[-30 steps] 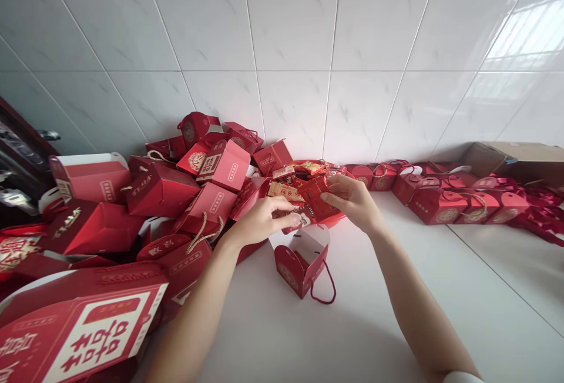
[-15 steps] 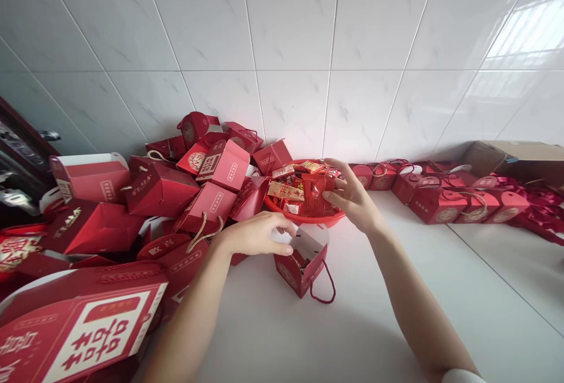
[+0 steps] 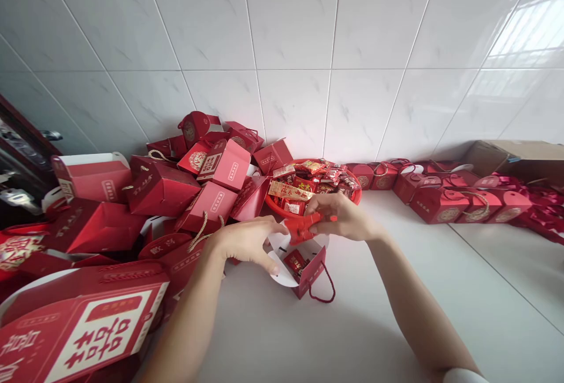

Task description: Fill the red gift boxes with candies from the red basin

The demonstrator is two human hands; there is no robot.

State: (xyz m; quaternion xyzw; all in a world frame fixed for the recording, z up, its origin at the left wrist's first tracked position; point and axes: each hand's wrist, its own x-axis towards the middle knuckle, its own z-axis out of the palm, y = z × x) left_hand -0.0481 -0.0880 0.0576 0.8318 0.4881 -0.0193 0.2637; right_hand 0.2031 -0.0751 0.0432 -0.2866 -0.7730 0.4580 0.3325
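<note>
A small red gift box (image 3: 312,272) stands with its top open on the white surface, a dark red cord handle hanging at its right side. Inside it lies a red-wrapped packet (image 3: 296,261). My left hand (image 3: 251,243) grips the box at its left, thumb against a white inner flap and fingers curled by the far flap. Just above the opening, my right hand (image 3: 341,217) pinches a shiny red snack packet (image 3: 302,228); its fingertips are partly hidden. Behind both hands sits a red basin (image 3: 358,196) heaped with wrapped sweets (image 3: 332,174).
Many red gift boxes (image 3: 163,188) are piled at the left, and a large one (image 3: 88,318) lies near the front. Along the wall at right stand more closed boxes (image 3: 440,205), beside dark red ribbon (image 3: 541,201) and a cardboard box (image 3: 515,154). White tiles (image 3: 291,101) rise behind.
My right hand has carried the red packet from the basin down to above the gift box. My left hand has shifted slightly, and the box's near flap is now folded outward under its thumb.
</note>
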